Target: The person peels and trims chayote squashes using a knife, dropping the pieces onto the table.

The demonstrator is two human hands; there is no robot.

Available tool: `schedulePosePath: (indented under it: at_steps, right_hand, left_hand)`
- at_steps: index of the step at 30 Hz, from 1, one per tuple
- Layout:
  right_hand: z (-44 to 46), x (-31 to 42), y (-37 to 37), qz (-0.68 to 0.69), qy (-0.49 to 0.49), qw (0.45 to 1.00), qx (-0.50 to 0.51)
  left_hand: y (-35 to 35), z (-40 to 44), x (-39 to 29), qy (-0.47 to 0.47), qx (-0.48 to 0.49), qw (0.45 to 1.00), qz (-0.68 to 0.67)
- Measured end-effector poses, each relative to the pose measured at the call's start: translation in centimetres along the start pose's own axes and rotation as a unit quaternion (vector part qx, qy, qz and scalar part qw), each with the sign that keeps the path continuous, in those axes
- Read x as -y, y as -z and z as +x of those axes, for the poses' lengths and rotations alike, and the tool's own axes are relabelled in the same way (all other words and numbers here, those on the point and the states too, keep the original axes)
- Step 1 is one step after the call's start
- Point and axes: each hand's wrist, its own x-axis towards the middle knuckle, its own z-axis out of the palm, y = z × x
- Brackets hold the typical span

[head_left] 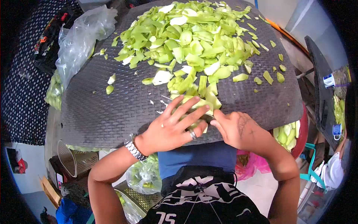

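My right hand is closed around the handle of a knife. Most of its blade is hidden under my left hand, which lies with fingers spread across the blade and some pale green vegetable slices. A metal watch is on my left wrist and a ring on that hand. Just beyond my fingertips begins a large heap of cut light green vegetable pieces, some showing white inner sides. They all lie on a dark woven tabletop.
A clear plastic bag hangs at the table's left edge, above a bag of green vegetables. Below the table are a perforated basket, another filled plastic bag and a pink bag. More green pieces sit at right.
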Motion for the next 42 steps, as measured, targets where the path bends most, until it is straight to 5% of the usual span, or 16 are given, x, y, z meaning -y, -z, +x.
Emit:
schedulePosePath:
  at_steps: [5,6,8,12,15,21,28,30,31,33,36,40,42]
  right_hand:
    - [0.3,-1.5,-1.8,0.098,0.021,0.991,-0.086]
    - [0.5,-1.2,-1.0,0.186,-0.047,0.981,-0.021]
    - [1.3,-0.4,1.1,0.349,-0.177,0.914,0.108]
    - [0.5,-1.5,-0.1,0.572,-0.192,0.795,0.066]
    - [-0.8,-0.5,-0.1,0.627,-0.184,0.757,-0.018]
    - [-2.1,0.5,-1.6,0.569,-0.078,0.784,-0.237]
    - [-3.7,1.4,-0.3,0.602,-0.085,0.760,-0.228]
    - [-3.8,1.4,-0.2,0.606,-0.068,0.760,-0.225]
    - [-4.1,1.5,-0.3,0.604,-0.066,0.763,-0.222]
    - [-4.5,1.9,-0.4,0.613,-0.069,0.759,-0.207]
    - [-5.0,3.6,-0.7,0.637,-0.089,0.745,-0.180]
    - [-6.1,6.7,-2.2,0.588,-0.112,0.789,-0.141]
    - [-6.8,8.5,-2.6,0.531,-0.121,0.831,-0.115]
  left_hand:
    - [1.6,-1.5,-1.7,0.132,0.005,0.984,-0.121]
    - [1.5,-2.0,-2.3,0.159,0.002,0.978,-0.134]
    - [1.7,-2.5,-2.7,0.189,0.004,0.977,-0.098]
    - [2.3,-1.4,-4.8,0.379,-0.099,0.920,0.019]
    - [3.1,-0.1,-6.3,0.570,-0.029,0.820,-0.046]
    - [1.6,1.8,-5.2,0.535,-0.019,0.839,-0.102]
    - [-0.4,2.4,-5.1,0.449,-0.020,0.884,-0.129]
    - [0.3,1.9,-4.8,0.473,-0.049,0.849,-0.228]
    - [0.8,1.6,-4.7,0.484,-0.062,0.828,-0.277]
    - [0.9,0.4,-4.4,0.494,-0.123,0.653,-0.560]
    - [1.4,-0.4,-5.8,0.287,-0.275,0.303,-0.866]
    - [0.5,0.0,-6.5,0.230,-0.359,0.234,-0.874]
    - [0.4,0.2,-6.2,0.238,-0.410,0.146,-0.868]
